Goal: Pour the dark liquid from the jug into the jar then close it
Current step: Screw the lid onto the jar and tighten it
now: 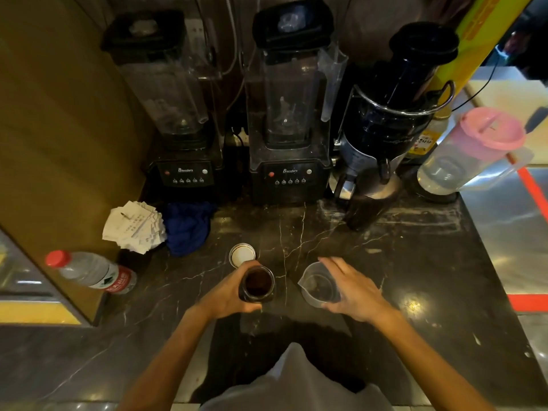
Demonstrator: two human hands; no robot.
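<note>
A glass jar [257,284] with dark liquid in it stands uncapped on the black marble counter [415,262]. My left hand [228,295] wraps around its left side. Just behind it, the jar's round lid [242,255] lies on the counter with its white inside facing up. To the right stands a small clear plastic jug [318,285], upright, spout to the left, and it looks empty. My right hand [353,287] curls around the jug's right side, fingers over the far rim, thumb at the near edge.
Two black blenders [184,120] [289,114] and a dark juicer [391,114] line the back. A blue cloth [186,226] and paper slips [133,226] lie at left, next to a red-capped water bottle [92,272]. A pink-lidded pitcher [471,149] stands back right.
</note>
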